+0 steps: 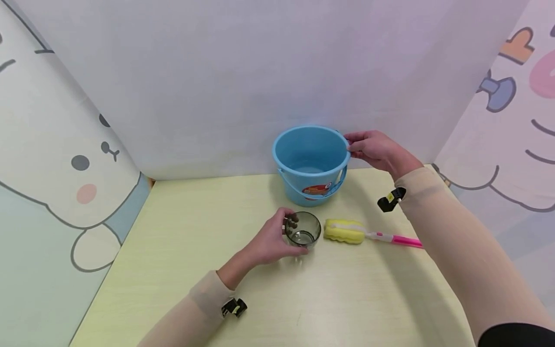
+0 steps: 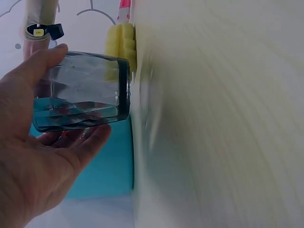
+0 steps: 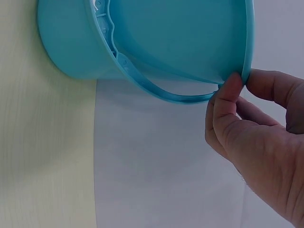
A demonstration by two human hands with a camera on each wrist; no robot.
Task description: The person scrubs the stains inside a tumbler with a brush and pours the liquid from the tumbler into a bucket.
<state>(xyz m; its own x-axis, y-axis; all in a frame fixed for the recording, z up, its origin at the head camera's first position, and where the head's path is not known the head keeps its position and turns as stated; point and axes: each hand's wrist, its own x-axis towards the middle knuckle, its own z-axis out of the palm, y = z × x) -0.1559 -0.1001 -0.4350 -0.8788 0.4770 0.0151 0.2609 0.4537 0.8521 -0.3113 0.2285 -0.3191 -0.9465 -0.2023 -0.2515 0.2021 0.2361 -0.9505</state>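
A smoky, see-through drinking glass (image 1: 313, 224) stands upright in the grip of my left hand (image 1: 277, 238), thumb on the near side and fingers round the far side. The left wrist view shows the faceted wall of the glass (image 2: 88, 78) and a thin gap between its base and the table. My right hand (image 1: 376, 149) pinches the rim of a blue bucket (image 1: 299, 185) on its right side. In the right wrist view, fingertips (image 3: 232, 88) meet the bucket (image 3: 180, 38) where its handle joins the rim. The bucket rests upright at the table's back edge, its handle hanging down in front.
A yellow sponge brush (image 1: 344, 232) with a pink and white handle lies right of the glass, partly hidden behind the right forearm. The pale wooden table (image 1: 199, 217) meets a white curtain (image 1: 195, 96) at the back. Cartoon-printed sheets (image 1: 52, 144) hang at both sides.
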